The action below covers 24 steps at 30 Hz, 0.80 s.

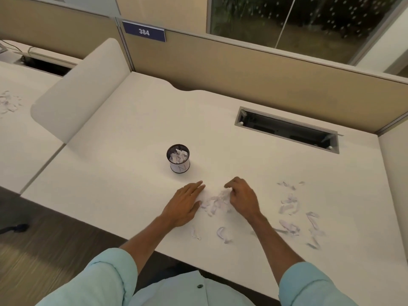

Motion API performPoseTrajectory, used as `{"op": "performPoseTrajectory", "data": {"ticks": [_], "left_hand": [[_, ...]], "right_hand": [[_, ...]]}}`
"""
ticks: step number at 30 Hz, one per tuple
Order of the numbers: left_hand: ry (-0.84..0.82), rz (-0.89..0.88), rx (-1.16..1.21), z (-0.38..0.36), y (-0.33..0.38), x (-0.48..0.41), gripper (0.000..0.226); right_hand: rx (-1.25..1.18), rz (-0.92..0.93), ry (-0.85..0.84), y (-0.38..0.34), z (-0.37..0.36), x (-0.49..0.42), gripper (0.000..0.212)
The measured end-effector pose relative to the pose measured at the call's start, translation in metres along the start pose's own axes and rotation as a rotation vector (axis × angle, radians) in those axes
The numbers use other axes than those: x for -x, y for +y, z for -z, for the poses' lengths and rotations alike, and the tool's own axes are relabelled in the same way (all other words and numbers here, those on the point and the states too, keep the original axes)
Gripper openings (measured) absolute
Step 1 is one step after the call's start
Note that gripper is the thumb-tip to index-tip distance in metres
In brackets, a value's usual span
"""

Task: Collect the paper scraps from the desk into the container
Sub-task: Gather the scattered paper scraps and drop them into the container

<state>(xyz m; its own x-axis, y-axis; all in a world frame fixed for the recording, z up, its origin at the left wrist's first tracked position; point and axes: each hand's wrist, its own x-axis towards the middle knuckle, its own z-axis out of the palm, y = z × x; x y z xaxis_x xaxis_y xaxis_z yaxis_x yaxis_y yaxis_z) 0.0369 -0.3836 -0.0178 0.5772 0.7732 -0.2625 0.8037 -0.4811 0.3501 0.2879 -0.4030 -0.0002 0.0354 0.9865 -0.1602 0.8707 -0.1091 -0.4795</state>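
A small round mesh container (179,159) stands on the white desk (114,177), holding several white paper scraps. Just in front of it, a small heap of torn paper scraps (215,203) lies between my two hands. My left hand (184,205) rests flat on the desk, fingers together, touching the heap's left side. My right hand (241,196) is curled over the heap's right side, its fingertips on the scraps. More loose scraps (291,208) are scattered to the right, and a few more scraps (223,234) lie near the front edge.
An open cable tray slot (287,130) is cut into the desk at the back right. Beige partition walls (242,69) close off the back and right. A white divider panel (81,89) stands at the left; the neighbouring desk beyond it holds other scraps (8,103).
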Motion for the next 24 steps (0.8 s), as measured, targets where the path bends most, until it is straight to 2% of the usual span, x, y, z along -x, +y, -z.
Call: {"op": "performPoseTrajectory", "data": {"ticks": [2, 5, 9, 12, 14, 18, 19, 22, 24], "left_hand": [[0.025, 0.067, -0.014, 0.0, -0.001, 0.005, 0.07], [0.024, 0.136, -0.085, 0.001, -0.003, 0.01, 0.087], [-0.059, 0.154, -0.076, 0.0, -0.001, 0.008, 0.101], [-0.102, 0.13, -0.057, -0.001, 0.004, 0.003, 0.102], [-0.07, 0.113, -0.085, -0.001, 0.007, 0.0, 0.101], [0.002, 0.181, -0.078, 0.004, 0.002, -0.003, 0.111], [-0.022, 0.18, -0.073, 0.005, -0.001, -0.003, 0.113], [-0.11, 0.096, -0.075, 0.008, -0.006, -0.005, 0.115], [-0.127, 0.049, -0.066, 0.01, -0.005, -0.009, 0.113]], "right_hand": [[0.039, -0.167, 0.05, 0.011, 0.006, 0.005, 0.031], [0.073, -0.339, -0.002, 0.018, 0.007, 0.013, 0.03], [0.045, -0.238, -0.073, 0.001, -0.001, 0.015, 0.034], [-0.032, -0.14, -0.16, -0.018, -0.007, 0.01, 0.031], [-0.075, -0.078, -0.201, -0.023, -0.007, 0.008, 0.027], [-0.07, -0.098, -0.092, -0.01, -0.001, 0.006, 0.014], [-0.066, -0.114, -0.107, -0.005, -0.001, 0.007, 0.021], [-0.061, -0.121, -0.285, 0.0, -0.007, 0.012, 0.063], [-0.08, -0.103, -0.333, -0.006, -0.015, 0.015, 0.084]]}}
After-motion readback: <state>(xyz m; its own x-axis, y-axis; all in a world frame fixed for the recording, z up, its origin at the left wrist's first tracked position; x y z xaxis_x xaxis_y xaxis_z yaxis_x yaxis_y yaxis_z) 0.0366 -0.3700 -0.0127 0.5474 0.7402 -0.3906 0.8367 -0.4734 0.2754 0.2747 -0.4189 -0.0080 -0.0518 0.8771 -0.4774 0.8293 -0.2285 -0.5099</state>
